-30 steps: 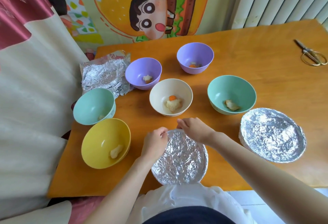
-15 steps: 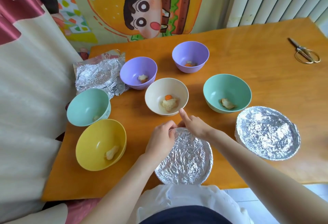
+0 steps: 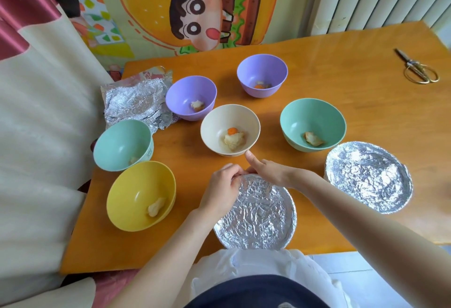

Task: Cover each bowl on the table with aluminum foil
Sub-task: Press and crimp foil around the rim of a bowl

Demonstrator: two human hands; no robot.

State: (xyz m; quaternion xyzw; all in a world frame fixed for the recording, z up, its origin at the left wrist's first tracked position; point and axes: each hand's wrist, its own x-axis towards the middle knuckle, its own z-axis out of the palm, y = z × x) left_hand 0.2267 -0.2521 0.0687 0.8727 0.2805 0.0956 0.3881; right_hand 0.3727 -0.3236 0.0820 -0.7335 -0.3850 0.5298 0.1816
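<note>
A foil-covered bowl (image 3: 256, 215) stands at the near table edge. My left hand (image 3: 223, 189) curls over its far-left rim and pinches the foil there. My right hand (image 3: 268, 173) rests on the far rim beside it, index finger stretched toward the cream bowl (image 3: 230, 130). A second foil-covered bowl (image 3: 367, 176) sits at the right. Uncovered, with bits of food inside, are two purple bowls (image 3: 191, 97) (image 3: 262, 74), two green bowls (image 3: 123, 145) (image 3: 312, 124) and a yellow bowl (image 3: 141, 195). Loose crumpled foil sheets (image 3: 138, 99) lie at the far left.
Brass scissors (image 3: 418, 69) lie at the far right of the orange wooden table (image 3: 341, 68). A cream and red cloth hangs along the left edge. A cartoon poster and a radiator stand behind the table.
My two hands have come closer together on the far rim of the foil-covered bowl. My right index finger has stretched out toward the cream bowl.
</note>
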